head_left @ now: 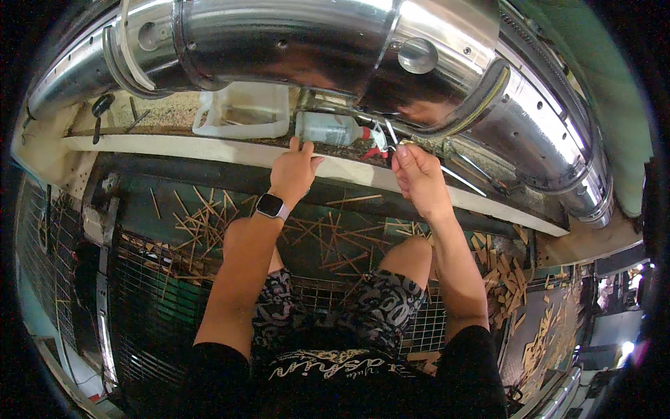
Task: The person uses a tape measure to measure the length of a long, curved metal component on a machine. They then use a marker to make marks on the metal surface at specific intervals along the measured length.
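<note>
While a wire mesh guard [139,293] fills the lower left, a pale counter [209,148] runs across the middle of the view beneath a large polished steel drum [279,42]. On the counter's left part lie dark hand tools [105,112], and further right stands a translucent plastic container [244,110]. Just right of it a small clear bottle with a red tip [333,129] lies on its side. The left hand [294,171], with a smartwatch [271,206] on its wrist, rests on the counter's front edge just below the bottle, fingers curled over the edge and its grip closed on nothing else that can be seen. Thin wooden sticks [321,241] lie scattered on the dark surface below, beyond the person's knees. The right hand [417,174] is clenched around a thin metal tool [391,133], whose tip points up toward the drum's underside, near a red-handled piece [377,150]. More wood offcuts [537,328] are heaped at the far right.
</note>
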Demonstrator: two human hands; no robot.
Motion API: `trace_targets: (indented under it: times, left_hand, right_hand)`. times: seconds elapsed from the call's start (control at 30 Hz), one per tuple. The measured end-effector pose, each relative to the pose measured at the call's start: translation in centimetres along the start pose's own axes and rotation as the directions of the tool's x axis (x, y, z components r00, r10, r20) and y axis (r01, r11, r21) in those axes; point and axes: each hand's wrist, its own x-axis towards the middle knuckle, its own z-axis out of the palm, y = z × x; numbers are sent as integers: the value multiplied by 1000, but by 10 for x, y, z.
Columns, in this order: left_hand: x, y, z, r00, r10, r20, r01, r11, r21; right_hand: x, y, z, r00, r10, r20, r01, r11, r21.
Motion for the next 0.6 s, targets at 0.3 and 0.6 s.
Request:
trace_targets:
  times: [0.3, 0.6]
  left_hand:
    - [5, 3, -1, 1000, -9, 4, 9, 1000, -8]
    - [8, 16, -2, 1000, 5, 8, -6, 999, 51]
  right_hand:
    - [4, 20, 24, 998, -32, -62, 48, 959, 279]
    - [21, 19, 10, 819, 107, 564, -370, 850, 376]
